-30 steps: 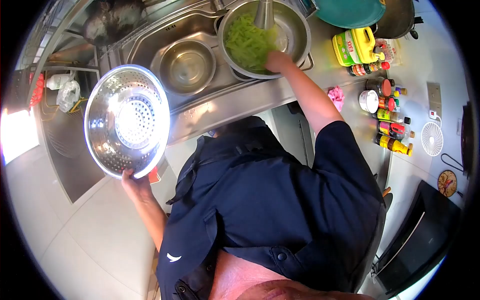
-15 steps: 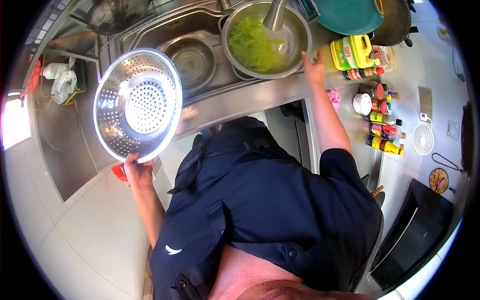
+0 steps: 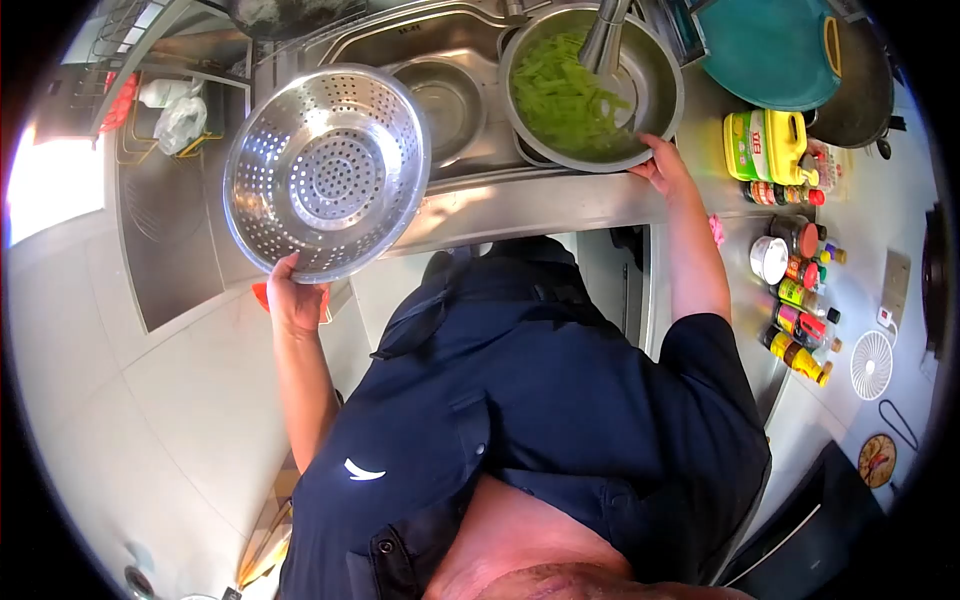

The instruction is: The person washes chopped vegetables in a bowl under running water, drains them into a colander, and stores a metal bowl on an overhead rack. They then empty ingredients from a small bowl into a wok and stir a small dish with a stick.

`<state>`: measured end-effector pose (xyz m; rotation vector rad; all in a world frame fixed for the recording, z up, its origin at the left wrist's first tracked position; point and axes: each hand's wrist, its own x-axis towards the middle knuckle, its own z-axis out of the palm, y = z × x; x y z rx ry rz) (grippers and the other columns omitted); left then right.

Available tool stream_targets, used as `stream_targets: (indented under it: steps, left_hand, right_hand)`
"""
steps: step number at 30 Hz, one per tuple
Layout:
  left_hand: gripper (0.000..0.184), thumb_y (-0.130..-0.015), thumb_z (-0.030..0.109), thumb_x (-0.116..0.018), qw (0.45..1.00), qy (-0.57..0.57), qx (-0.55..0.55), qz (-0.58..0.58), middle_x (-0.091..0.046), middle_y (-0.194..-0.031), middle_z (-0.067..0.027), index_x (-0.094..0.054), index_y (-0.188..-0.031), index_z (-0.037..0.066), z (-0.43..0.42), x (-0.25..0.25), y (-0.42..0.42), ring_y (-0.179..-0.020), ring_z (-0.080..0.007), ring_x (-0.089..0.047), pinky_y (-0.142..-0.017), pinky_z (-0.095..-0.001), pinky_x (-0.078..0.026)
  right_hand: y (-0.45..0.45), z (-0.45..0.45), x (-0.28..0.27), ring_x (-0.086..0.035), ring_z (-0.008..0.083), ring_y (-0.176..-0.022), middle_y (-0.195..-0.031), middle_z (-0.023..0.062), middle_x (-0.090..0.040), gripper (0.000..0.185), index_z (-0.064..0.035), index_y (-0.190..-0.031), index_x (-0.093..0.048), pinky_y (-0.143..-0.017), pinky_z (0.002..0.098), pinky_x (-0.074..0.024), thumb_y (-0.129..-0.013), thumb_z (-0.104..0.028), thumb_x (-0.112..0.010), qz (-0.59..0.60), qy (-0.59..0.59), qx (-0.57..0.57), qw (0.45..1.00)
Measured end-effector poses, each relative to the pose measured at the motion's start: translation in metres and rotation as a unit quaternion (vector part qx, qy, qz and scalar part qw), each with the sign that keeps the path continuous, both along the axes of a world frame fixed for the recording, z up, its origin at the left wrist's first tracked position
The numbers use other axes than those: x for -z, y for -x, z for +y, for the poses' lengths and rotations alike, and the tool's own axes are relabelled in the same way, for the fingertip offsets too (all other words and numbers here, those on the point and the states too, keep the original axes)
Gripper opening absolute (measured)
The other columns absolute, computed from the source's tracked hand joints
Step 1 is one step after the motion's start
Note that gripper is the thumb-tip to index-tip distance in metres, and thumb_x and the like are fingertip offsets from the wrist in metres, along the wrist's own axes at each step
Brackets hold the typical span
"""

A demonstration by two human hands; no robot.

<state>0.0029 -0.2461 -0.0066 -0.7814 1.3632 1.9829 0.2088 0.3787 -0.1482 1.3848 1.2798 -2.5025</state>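
Note:
My left hand (image 3: 293, 298) grips the near rim of a perforated steel colander (image 3: 335, 180), which holds nothing and is held up at the left, its inside facing the camera. My right hand (image 3: 664, 165) is closed on the near right rim of a steel bowl (image 3: 662, 95), thumb over the edge and fingers below. Green vegetable pieces (image 3: 560, 95) lie in the bowl's left part. The faucet's metal spout (image 3: 604, 42) reaches over the bowl. Partly behind the colander, a second steel bowl (image 3: 440, 105) sits in the sink.
The steel sink (image 3: 400, 38) runs along the counter's back. To the right are a yellow oil jug (image 3: 765, 146), a green basin (image 3: 768, 50), a dark pan (image 3: 862, 95), several sauce bottles (image 3: 800, 325) and a white fan (image 3: 871, 365). A plastic bag (image 3: 181, 124) hangs at the left.
My right hand has left the vegetables, passed open beside the bowl and taken hold of its rim. My left hand has raised the colander, now overlapping the second bowl. The view has shifted.

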Motion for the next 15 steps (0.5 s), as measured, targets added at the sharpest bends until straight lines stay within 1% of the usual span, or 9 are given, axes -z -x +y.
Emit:
stream_targets:
  steps: [1,3,4,9,11,12,14,15]
  left_hand:
    - [0.029,-0.095,0.015,-0.043,1.0,-0.001,-0.003,0.003,-0.065,-0.108,-0.0133,-0.054,-0.115,-0.002,0.001,-0.002,-0.006,-0.091,-0.0279,-0.063,-0.066,-0.0408,-0.05]
    - [0.029,-0.095,0.014,-0.042,0.999,0.022,-0.042,0.019,-0.064,-0.11,-0.0135,-0.054,-0.116,-0.002,0.016,-0.007,-0.008,-0.091,-0.0285,-0.062,-0.065,-0.0409,-0.049]
    - [0.029,-0.094,0.012,-0.042,0.997,0.048,-0.065,0.016,-0.063,-0.11,-0.0132,-0.053,-0.116,-0.002,0.031,-0.016,-0.01,-0.09,-0.0283,-0.061,-0.064,-0.0401,-0.047]
    - [0.027,-0.092,0.01,-0.042,0.994,0.073,-0.078,0.023,-0.061,-0.106,-0.0124,-0.053,-0.114,-0.002,0.038,-0.01,-0.012,-0.088,-0.027,-0.059,-0.063,-0.0392,-0.046]
    - [0.022,-0.09,0.009,-0.045,0.997,0.034,-0.064,0.017,-0.064,-0.105,-0.016,-0.055,-0.106,-0.003,0.025,0.003,-0.007,-0.089,-0.0324,-0.063,-0.067,-0.0468,-0.053]
    - [0.022,-0.09,0.009,-0.045,0.997,0.034,-0.062,0.017,-0.064,-0.105,-0.016,-0.055,-0.106,-0.003,0.03,-0.001,-0.007,-0.089,-0.0324,-0.063,-0.067,-0.0468,-0.053]
    - [0.026,-0.09,0.008,-0.044,0.994,0.075,-0.073,0.018,-0.06,-0.104,-0.0136,-0.051,-0.112,-0.003,0.048,-0.013,-0.008,-0.084,-0.0261,-0.059,-0.062,-0.0377,-0.046]
    - [0.026,-0.09,0.008,-0.044,0.995,0.071,-0.074,0.018,-0.06,-0.104,-0.0136,-0.051,-0.112,-0.003,0.045,-0.011,-0.006,-0.084,-0.0261,-0.059,-0.062,-0.0377,-0.046]
  right_hand:
    - [0.001,-0.002,0.002,-0.068,0.0301,-0.096,-0.114,0.0182,-0.065,0.034,0.0031,-0.119,-0.056,-0.085,0.0435,-0.0588,-0.094,-0.021,-0.058,0.003,-0.001,-0.003,1.0]
    - [0.004,-0.002,0.009,-0.067,0.0321,-0.095,-0.109,0.0189,-0.064,0.029,0.0055,-0.116,-0.055,-0.085,0.0468,-0.0583,-0.09,-0.008,-0.053,-0.027,-0.038,0.059,0.997]
    - [0.003,-0.001,0.014,-0.065,0.0326,-0.094,-0.105,0.018,-0.062,0.029,0.0055,-0.114,-0.054,-0.084,0.0479,-0.0586,-0.087,-0.006,-0.053,-0.022,-0.039,0.071,0.996]
    - [0.003,-0.004,0.004,-0.065,0.0324,-0.093,-0.106,0.0173,-0.061,0.033,0.0031,-0.115,-0.053,-0.082,0.0491,-0.0593,-0.084,-0.006,-0.055,-0.016,-0.035,0.077,0.996]
    - [0.002,-0.008,0.002,-0.066,0.031,-0.087,-0.101,0.0159,-0.062,0.03,0.0024,-0.113,-0.054,-0.076,0.0483,-0.0599,-0.083,-0.006,-0.056,-0.009,-0.045,0.102,0.994]
    - [-0.002,-0.007,0.004,-0.066,0.031,-0.087,-0.101,0.0159,-0.062,0.03,0.0024,-0.113,-0.054,-0.076,0.0483,-0.0599,-0.083,-0.006,-0.056,-0.01,-0.046,0.103,0.994]
    - [-0.013,-0.003,0.007,-0.066,0.0271,-0.081,-0.094,0.0144,-0.062,0.023,0.0029,-0.104,-0.056,-0.068,0.0421,-0.0591,-0.083,-0.006,-0.057,-0.018,-0.035,0.069,0.997]
    - [-0.016,-0.008,-0.004,-0.066,0.0271,-0.081,-0.094,0.0144,-0.062,0.023,0.0029,-0.104,-0.056,-0.068,0.0421,-0.0591,-0.083,-0.006,-0.057,-0.017,-0.038,0.069,0.997]
